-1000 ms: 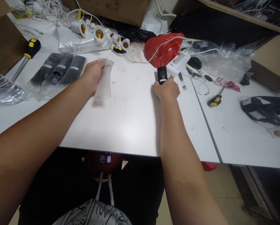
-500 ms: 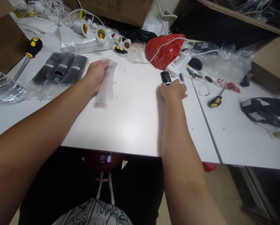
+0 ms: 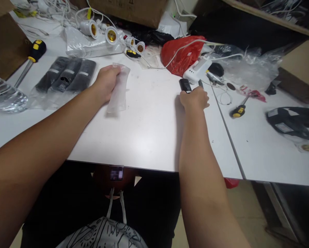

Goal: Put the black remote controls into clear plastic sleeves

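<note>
My left hand [image 3: 108, 82] pinches the top of an empty-looking, translucent plastic sleeve [image 3: 118, 93] over the white table. The sleeve hangs down toward me. My right hand [image 3: 195, 99] is closed around a black oblong device [image 3: 185, 85] with a pale band. Only its far end sticks out past my fingers; the rest is hidden under the hand. Left of my left hand lie several similar black devices [image 3: 68, 74] in clear sleeves, side by side. Just beyond my right hand is a white power strip [image 3: 196, 70].
A large screwdriver [image 3: 37, 51] lies at the left, a smaller screwdriver [image 3: 238, 111] at the right. White lamp sockets [image 3: 111, 35] and a red plastic bag [image 3: 179, 55] sit at the back. A black bundle [image 3: 294, 122] rests at the far right, past the table seam [image 3: 228, 137].
My right hand has shifted slightly to the right with the black device in it. My left hand and the plastic sleeve have hardly moved.
</note>
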Available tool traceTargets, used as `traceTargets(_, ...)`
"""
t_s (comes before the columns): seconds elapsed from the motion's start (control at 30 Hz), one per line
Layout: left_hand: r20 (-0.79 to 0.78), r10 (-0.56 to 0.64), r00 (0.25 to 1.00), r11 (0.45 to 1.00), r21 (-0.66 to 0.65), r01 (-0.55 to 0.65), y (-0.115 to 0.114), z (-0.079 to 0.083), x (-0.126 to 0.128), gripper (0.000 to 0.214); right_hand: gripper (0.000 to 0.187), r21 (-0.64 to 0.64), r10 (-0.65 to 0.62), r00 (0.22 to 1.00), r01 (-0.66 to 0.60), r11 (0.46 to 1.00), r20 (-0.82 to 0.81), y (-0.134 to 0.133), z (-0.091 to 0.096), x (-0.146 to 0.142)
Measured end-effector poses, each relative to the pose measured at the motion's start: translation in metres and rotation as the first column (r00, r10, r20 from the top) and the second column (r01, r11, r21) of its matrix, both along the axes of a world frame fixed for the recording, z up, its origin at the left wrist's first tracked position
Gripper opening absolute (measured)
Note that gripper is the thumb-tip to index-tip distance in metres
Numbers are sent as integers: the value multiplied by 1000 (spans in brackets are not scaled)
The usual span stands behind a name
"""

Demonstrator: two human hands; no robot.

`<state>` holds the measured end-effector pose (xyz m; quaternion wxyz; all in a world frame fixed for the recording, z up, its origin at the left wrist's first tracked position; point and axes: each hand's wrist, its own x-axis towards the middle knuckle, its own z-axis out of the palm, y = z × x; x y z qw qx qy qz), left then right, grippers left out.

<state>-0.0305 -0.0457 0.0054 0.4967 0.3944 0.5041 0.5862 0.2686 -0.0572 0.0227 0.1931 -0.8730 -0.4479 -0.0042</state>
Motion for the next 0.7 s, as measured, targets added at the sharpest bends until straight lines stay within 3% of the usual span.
traceTargets(0.27,33,24,999,998,-56,-22,-8,12,3,9,63,-79,-43,999,42,996,-13,-7,9,5)
traceTargets(0.47,-25,10,1000,1000,-8,-10,-4,1,3,7,53,33,16,1000,-16,999,13,-4,0,13)
traceTargets(0.57,-33,-5,999,1000,-26,4,-3,-1,1,20,43,41,49,999,-50,998,18,-2,-2,19)
traceTargets(0.7,-141,-56,988,997,-63,48,-4,3,0,58,32,16,18,1000,-18,1000,-19,-6,1,32)
